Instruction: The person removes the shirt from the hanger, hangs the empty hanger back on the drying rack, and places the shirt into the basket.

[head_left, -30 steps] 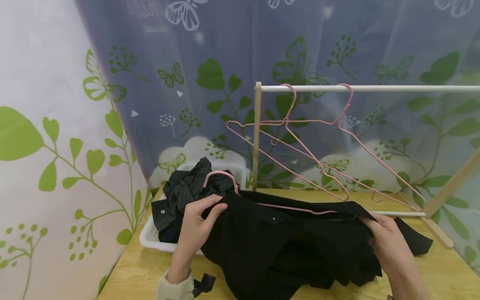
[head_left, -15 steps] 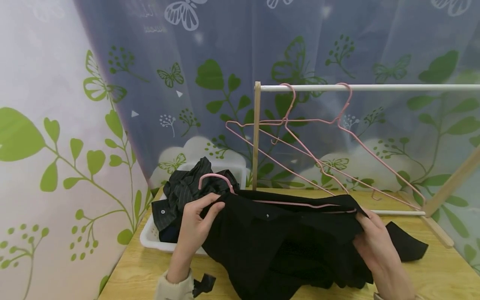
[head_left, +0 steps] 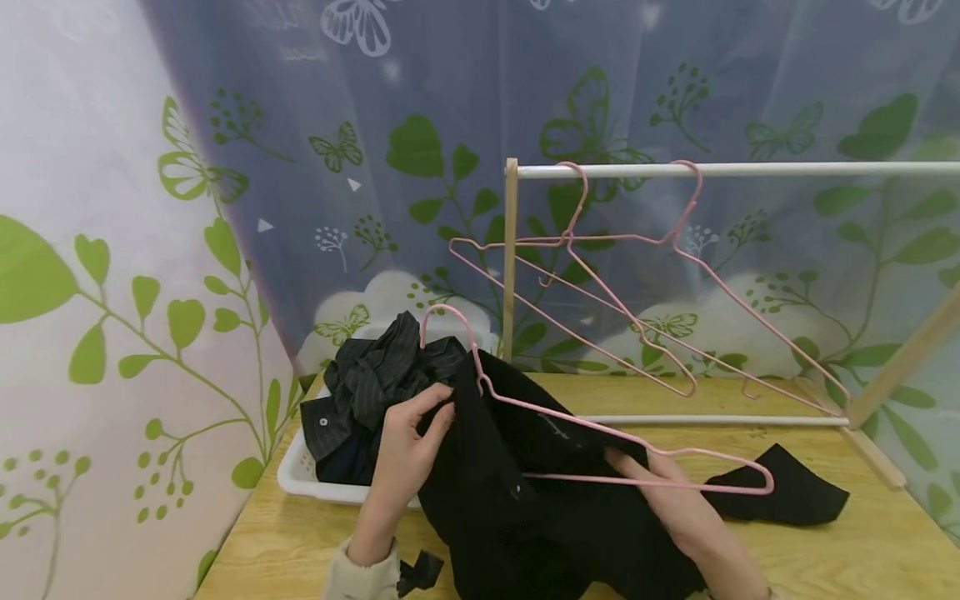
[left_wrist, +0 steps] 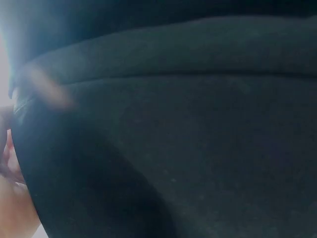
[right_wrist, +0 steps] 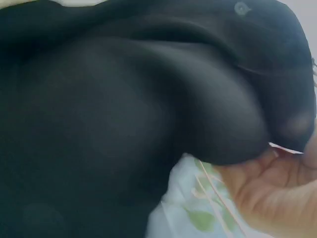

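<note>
My left hand [head_left: 411,437] pinches a black shirt [head_left: 487,517] by its upper edge, just below the hook of a pink hanger [head_left: 570,421]. The hanger's right arm lies outside the cloth, while its left end is hidden by the shirt. Behind that bare arm, my right hand [head_left: 675,496] grips the shirt's other edge between thumb and fingers. In the right wrist view a button [right_wrist: 242,8] shows on the dark cloth, near the folds that the right hand [right_wrist: 277,183] holds. Black cloth fills most of the left wrist view.
A white basket [head_left: 296,475] with crumpled dark striped clothing [head_left: 375,375] stands at the left. Behind, pink hangers [head_left: 573,242] hang from a rack's white rail [head_left: 787,170]. A black cloth end [head_left: 795,492] lies on the wooden table [head_left: 862,558] at right.
My right hand has moved left with the shirt's right edge, and the hanger's right arm has come out of the cloth. The hanger's hook has risen slightly. My left hand keeps its pinch.
</note>
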Available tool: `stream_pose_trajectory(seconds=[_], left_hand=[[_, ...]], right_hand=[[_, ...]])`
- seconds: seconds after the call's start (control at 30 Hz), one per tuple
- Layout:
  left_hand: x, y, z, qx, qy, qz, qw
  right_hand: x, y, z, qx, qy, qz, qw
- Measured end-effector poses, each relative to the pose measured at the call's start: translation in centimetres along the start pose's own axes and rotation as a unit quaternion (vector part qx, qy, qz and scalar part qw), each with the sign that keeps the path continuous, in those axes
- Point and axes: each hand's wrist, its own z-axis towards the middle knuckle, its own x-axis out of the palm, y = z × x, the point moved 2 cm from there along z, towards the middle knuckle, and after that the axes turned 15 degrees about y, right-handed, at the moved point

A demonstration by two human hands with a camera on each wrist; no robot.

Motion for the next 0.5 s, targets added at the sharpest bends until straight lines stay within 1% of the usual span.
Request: stream_pose_trajectory(seconds=[0.03, 0.07, 0.1, 0.13, 0.17, 0.2, 0.27, 0.3, 0.37, 0.43, 0.5], left_hand=[[-0.1, 0.1, 0.0, -0.005, -0.012, 0.003, 0.9999], [-0.2, 0.1, -0.1, -0.010, -0.022, 0.003, 0.9997], [-0.4, 0.2, -0.1, -0.013, -0.029, 0.002, 0.9995], [-0.5, 0.2, -0.1, -0.015, -0.034, 0.001, 0.9993], [-0.6, 0.2, -0.1, -0.016, -0.037, 0.000, 0.9992], [-0.6, 0.3, -0.1, -0.016, -0.039, 0.003, 0.9991], [-0.6, 0.3, -0.1, -0.014, -0.039, 0.014, 0.9990], [-0.5, 0.3, -0.1, -0.013, -0.039, 0.020, 0.9989], [-0.4, 0.4, 0.0, -0.010, -0.042, 0.039, 0.9983], [-0.4, 0.3, 0.0, -0.014, -0.045, 0.053, 0.9975], [-0.5, 0.4, -0.1, -0.015, -0.050, 0.065, 0.9965]], right_hand=[[0.2, 0.2, 0.2, 0.031, -0.027, -0.088, 0.9953], [0.3, 0.5, 0.3, 0.053, -0.054, -0.161, 0.9841], [0.4, 0.7, 0.4, 0.063, -0.075, -0.224, 0.9697], [0.3, 0.9, 0.4, 0.061, -0.087, -0.272, 0.9564], [0.2, 1.1, 0.4, 0.053, -0.093, -0.306, 0.9459], [0.0, 1.2, 0.4, 0.044, -0.098, -0.330, 0.9378], [-0.3, 1.4, 0.3, 0.022, -0.106, -0.352, 0.9298], [-0.5, 1.5, 0.3, 0.006, -0.108, -0.351, 0.9300], [-1.0, 1.8, 0.1, -0.033, -0.111, -0.336, 0.9348], [-1.5, 2.1, -0.3, -0.075, -0.110, -0.305, 0.9430], [-2.1, 2.5, -0.8, -0.123, -0.108, -0.260, 0.9515]])
